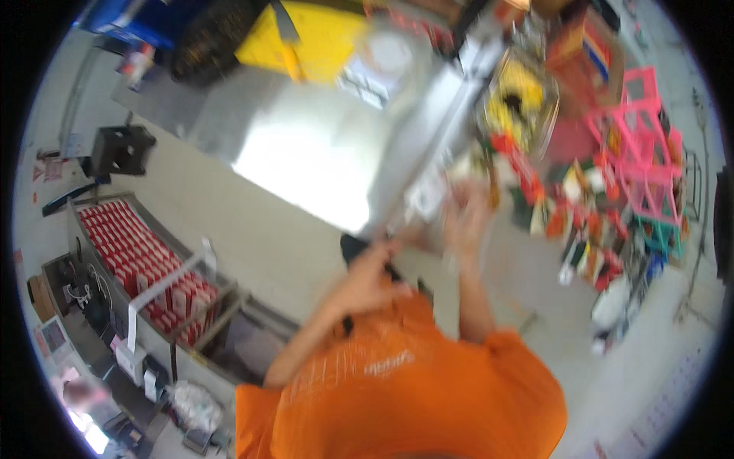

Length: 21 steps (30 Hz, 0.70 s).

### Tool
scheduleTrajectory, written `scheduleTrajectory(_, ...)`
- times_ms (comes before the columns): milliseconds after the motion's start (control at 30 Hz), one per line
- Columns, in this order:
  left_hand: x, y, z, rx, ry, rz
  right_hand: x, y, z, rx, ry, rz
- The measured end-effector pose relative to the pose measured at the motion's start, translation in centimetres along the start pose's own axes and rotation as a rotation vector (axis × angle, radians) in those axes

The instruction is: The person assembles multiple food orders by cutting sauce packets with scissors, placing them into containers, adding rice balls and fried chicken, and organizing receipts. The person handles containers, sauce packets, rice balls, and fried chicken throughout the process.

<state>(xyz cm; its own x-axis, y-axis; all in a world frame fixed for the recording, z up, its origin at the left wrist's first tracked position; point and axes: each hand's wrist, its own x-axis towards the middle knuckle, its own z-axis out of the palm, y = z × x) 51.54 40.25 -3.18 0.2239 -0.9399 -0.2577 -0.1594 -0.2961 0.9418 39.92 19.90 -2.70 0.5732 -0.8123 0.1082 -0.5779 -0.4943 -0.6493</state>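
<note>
My left hand is at my waist, in front of my orange shirt. Its fingers curl around something dark that I cannot make out; a black piece shows beside them. Farther right, my right hand reaches over the edge of the metal counter. Motion smears its fingers, so whether it holds anything is unclear. Just beyond it lie a whitish blurred item and a long red packet. A clear tub with yellow contents stands past them.
A knife rests on a yellow board at the far side. Pink baskets and loose colourful packets fill the right. To the left, a bin adjoins rows of red-and-white boxes. A dark crate stands behind.
</note>
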Motion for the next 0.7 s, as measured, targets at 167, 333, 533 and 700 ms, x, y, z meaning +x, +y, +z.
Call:
scheduleTrajectory(167, 5.3, 2.7, -3.9, 0.037, -0.02, 0.093, 3.4, -6.4, 6.9, 0.325, -0.323, 0.209)
scheduleTrajectory(333, 13.3, 3.4, -14.0, 0.326, -0.333, 0.178, 12.6, -10.3, 7.0, 0.681, 0.007, 0.294)
scheduleTrajectory(533, 34.4, 3.7, -38.6, 0.216, 0.783, 0.463, 21.2, -16.9, 5.7, 0.747, 0.446, 0.153)
scheduleTrajectory(700, 44.0, 8.7, -48.8, 0.29, 0.999, 0.365, 25.3, -27.6, 5.2, 0.368, 0.272, 0.07)
